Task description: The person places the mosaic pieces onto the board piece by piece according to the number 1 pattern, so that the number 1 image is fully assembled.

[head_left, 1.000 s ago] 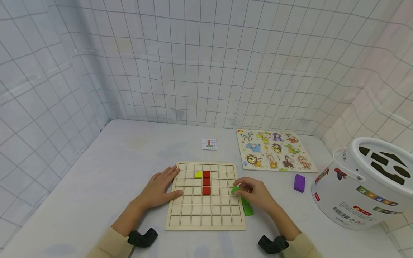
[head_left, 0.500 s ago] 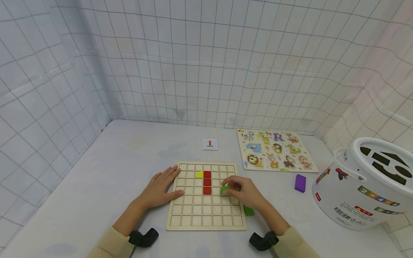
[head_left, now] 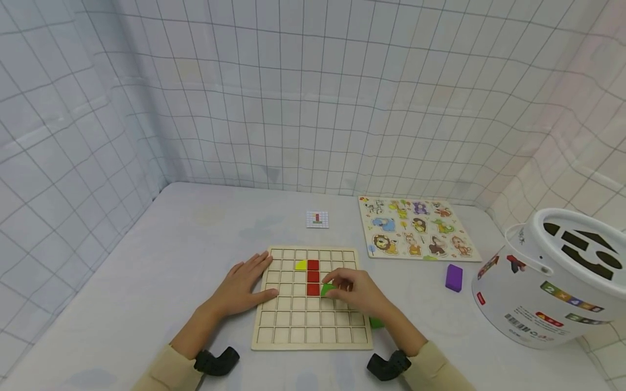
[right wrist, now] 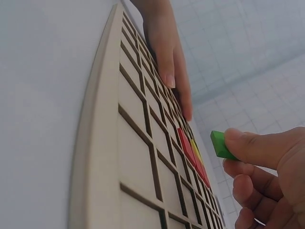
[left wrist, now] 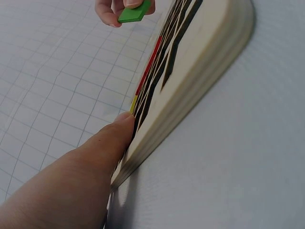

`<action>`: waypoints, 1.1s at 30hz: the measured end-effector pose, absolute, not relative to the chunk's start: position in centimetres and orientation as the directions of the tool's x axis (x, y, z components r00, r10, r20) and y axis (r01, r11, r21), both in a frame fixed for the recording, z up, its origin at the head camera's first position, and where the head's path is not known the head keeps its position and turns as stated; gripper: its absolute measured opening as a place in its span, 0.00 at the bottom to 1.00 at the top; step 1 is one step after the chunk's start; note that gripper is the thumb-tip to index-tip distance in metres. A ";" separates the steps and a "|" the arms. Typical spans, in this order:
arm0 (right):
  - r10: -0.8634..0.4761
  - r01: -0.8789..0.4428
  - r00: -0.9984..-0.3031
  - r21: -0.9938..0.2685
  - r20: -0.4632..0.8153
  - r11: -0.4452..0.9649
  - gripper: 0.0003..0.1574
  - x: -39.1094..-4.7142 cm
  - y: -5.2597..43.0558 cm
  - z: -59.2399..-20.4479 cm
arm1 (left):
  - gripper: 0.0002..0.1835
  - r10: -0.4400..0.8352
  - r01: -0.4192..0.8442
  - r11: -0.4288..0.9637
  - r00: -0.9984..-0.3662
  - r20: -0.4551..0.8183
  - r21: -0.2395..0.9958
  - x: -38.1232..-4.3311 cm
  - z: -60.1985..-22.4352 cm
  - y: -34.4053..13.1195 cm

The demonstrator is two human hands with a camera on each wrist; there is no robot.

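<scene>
A wooden grid board (head_left: pixel 313 346) lies on the table, with three red square tiles (head_left: pixel 313 277) in a column of its cells. A yellow piece with one rounded corner (head_left: pixel 301 265) sits left of the top red tile. My left hand (head_left: pixel 239 286) rests on the board's left edge, fingers stretched out and thumb on the rim. Between thumb and fingers, my right hand (head_left: pixel 356 289) pinches a green square tile (right wrist: pixel 220 145). In the right wrist view this tile is held above the board; in the head view it appears just right of the lowest red tile.
More green (head_left: pixel 376 322) shows by the board's right edge, mostly hidden under my right forearm. Behind the board is a small pattern card (head_left: pixel 317 219). Rightward are an animal puzzle board (head_left: pixel 419 228), a purple block (head_left: pixel 454 278) and a white bucket (head_left: pixel 552 288).
My right hand has carried the green tile leftward, from the board's right edge to near the lowest red tile. My left hand has stayed in place.
</scene>
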State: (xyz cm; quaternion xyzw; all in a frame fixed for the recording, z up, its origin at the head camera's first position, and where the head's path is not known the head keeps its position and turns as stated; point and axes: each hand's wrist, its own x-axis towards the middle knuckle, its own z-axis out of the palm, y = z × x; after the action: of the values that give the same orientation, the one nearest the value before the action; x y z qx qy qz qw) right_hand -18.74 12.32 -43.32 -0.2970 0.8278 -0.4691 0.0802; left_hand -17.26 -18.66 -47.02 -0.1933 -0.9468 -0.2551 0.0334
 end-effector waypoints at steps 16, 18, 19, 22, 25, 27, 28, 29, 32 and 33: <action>-0.660 -0.473 -0.737 -0.808 0.145 0.351 0.12 -18.6 8.9 -43.8 | 0.46 0.345 0.369 0.803 -0.928 0.140 0.468 -17.2 -46.9 -18.6; -0.662 -0.478 -0.737 -0.798 0.137 0.367 0.13 -18.5 8.5 -43.9 | 0.46 0.343 0.367 0.804 -0.929 0.138 0.469 -17.2 -46.9 -18.6; -0.658 -0.473 -0.742 -0.793 0.126 0.382 0.13 -18.4 8.4 -43.9 | 0.46 0.343 0.367 0.804 -0.929 0.140 0.468 -17.2 -47.0 -18.6; -0.654 -0.473 -0.748 -0.780 0.110 0.411 0.13 -18.3 7.9 -44.1 | 0.46 0.343 0.370 0.802 -0.928 0.146 0.469 -17.2 -46.9 -18.6; -0.658 -0.485 -0.745 -0.763 0.106 0.427 0.12 -18.2 7.4 -44.2 | 0.45 0.343 0.373 0.798 -0.927 0.152 0.474 -17.2 -46.7 -18.6; -0.664 -0.503 -0.739 -0.750 0.114 0.430 0.11 -18.2 7.2 -44.3 | 0.45 0.343 0.373 0.794 -0.927 0.152 0.480 -17.1 -46.6 -18.6; -0.666 -0.510 -0.736 -0.744 0.118 0.432 0.11 -18.2 7.1 -44.3 | 0.45 0.342 0.372 0.794 -0.927 0.153 0.481 -17.1 -46.6 -18.6; -0.669 -0.517 -0.733 -0.739 0.122 0.432 0.10 -18.1 7.0 -44.4 | 0.45 0.342 0.372 0.793 -0.927 0.152 0.482 -17.1 -46.6 -18.6; -0.673 -0.527 -0.729 -0.729 0.124 0.437 0.10 -18.1 6.9 -44.6 | 0.45 0.341 0.370 0.796 -0.928 0.150 0.479 -17.1 -46.6 -18.5; -0.674 -0.528 -0.729 -0.726 0.122 0.440 0.10 -18.1 6.8 -44.7 | 0.45 0.340 0.369 0.797 -0.929 0.150 0.477 -17.1 -46.6 -18.5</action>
State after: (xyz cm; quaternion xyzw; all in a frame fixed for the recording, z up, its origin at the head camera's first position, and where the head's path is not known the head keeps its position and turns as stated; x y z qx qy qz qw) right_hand -18.12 6.85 -44.65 -0.3562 0.8434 -0.3913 0.0930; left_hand -17.07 -18.52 -46.63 -0.1870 -0.9476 -0.2575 0.0282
